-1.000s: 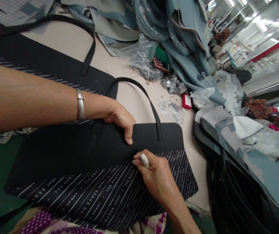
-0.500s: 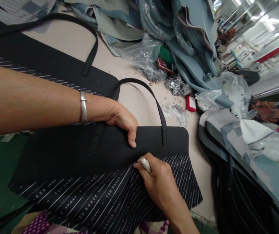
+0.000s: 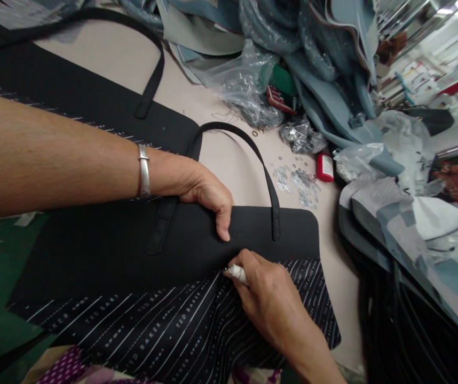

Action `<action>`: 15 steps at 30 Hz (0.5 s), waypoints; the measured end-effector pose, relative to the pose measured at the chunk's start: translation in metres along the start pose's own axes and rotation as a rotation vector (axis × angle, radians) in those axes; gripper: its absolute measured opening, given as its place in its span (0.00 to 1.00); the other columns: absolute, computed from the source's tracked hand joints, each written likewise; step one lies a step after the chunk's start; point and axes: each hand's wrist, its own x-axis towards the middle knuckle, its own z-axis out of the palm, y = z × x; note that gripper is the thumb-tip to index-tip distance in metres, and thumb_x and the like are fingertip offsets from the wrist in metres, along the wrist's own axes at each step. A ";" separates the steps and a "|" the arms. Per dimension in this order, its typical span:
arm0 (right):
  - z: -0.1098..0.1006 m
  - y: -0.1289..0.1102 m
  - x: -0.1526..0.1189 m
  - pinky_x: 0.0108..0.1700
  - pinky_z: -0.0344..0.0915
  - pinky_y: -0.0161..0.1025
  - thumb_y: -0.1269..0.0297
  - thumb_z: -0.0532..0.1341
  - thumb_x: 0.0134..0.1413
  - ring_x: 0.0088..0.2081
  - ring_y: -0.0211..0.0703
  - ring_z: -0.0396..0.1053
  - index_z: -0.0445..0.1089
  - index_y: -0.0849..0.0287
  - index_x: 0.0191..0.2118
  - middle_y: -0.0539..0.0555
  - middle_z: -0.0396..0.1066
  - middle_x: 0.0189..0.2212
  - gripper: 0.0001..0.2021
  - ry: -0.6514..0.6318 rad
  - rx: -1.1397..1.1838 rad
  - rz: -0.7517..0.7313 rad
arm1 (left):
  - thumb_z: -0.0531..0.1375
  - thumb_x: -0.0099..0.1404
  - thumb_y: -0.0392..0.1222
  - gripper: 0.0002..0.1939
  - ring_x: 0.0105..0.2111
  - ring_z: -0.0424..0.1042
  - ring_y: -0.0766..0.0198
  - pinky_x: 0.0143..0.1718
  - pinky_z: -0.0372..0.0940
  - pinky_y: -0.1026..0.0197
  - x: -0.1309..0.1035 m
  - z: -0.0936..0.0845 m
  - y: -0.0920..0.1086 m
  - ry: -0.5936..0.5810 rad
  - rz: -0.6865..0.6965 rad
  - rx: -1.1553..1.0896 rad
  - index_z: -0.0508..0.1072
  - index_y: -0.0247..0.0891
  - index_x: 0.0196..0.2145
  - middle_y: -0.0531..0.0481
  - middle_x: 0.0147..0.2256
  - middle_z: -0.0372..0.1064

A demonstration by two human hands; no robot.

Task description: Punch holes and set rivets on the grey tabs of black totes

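Observation:
A black bag panel (image 3: 104,250) with a strap handle (image 3: 259,152) lies in front of me, its patterned lining (image 3: 152,325) bunched along the lower edge. My left hand (image 3: 208,200), with a silver bracelet (image 3: 144,170) at the wrist, grips the panel's upper edge between the handle ends; the thumb presses on the front and the fingers are hidden behind. Just below, my right hand (image 3: 267,290) is closed around a short white-handled tool (image 3: 238,273) where the panel meets the lining. The tool's working end is hidden, so its kind is unclear.
Another black bag panel (image 3: 93,90) with a handle lies behind my left arm. On the table are loose small metal rings (image 3: 306,186), a red container (image 3: 325,167), a calculator (image 3: 281,98) and plastic bags (image 3: 249,90). Blue-grey pieces (image 3: 313,69) and dark stacked pieces (image 3: 389,298) stand right.
The view has shifted slightly, so most things sit a little further right. The white-handled tool has tilted flatter in my right hand. My left hand keeps its hold.

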 end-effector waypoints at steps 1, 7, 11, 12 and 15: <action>0.002 0.000 0.001 0.29 0.57 0.35 0.74 0.58 0.63 0.25 0.39 0.68 0.64 0.57 0.34 0.49 0.71 0.28 0.07 0.012 0.028 0.012 | 0.64 0.54 0.37 0.07 0.36 0.80 0.48 0.47 0.74 0.49 0.000 0.000 0.000 0.001 0.001 0.001 0.82 0.36 0.31 0.42 0.30 0.81; 0.012 -0.003 0.009 0.27 0.50 0.35 0.71 0.61 0.60 0.22 0.38 0.63 0.57 0.54 0.32 0.46 0.66 0.23 0.11 0.112 0.178 0.147 | 0.65 0.52 0.39 0.06 0.35 0.80 0.48 0.47 0.74 0.48 0.003 -0.003 -0.005 -0.028 0.058 0.029 0.81 0.36 0.29 0.42 0.30 0.81; 0.015 -0.004 0.010 0.29 0.49 0.35 0.69 0.61 0.60 0.23 0.39 0.63 0.56 0.53 0.32 0.46 0.66 0.24 0.11 0.170 0.257 0.202 | 0.66 0.51 0.41 0.07 0.37 0.80 0.46 0.48 0.74 0.47 0.002 -0.005 -0.009 0.008 0.094 0.069 0.81 0.37 0.29 0.41 0.31 0.82; 0.016 -0.003 0.010 0.29 0.50 0.34 0.69 0.61 0.60 0.24 0.38 0.62 0.56 0.53 0.32 0.46 0.65 0.24 0.11 0.179 0.282 0.184 | 0.67 0.50 0.41 0.07 0.37 0.80 0.46 0.48 0.74 0.47 0.001 -0.005 -0.010 0.022 0.099 0.078 0.81 0.37 0.29 0.40 0.32 0.82; 0.016 0.002 0.009 0.30 0.51 0.34 0.68 0.61 0.60 0.25 0.38 0.60 0.55 0.53 0.30 0.45 0.62 0.24 0.13 0.165 0.353 0.115 | 0.67 0.50 0.41 0.08 0.38 0.80 0.46 0.48 0.74 0.47 -0.001 -0.006 -0.010 0.057 0.113 0.092 0.81 0.37 0.30 0.40 0.34 0.82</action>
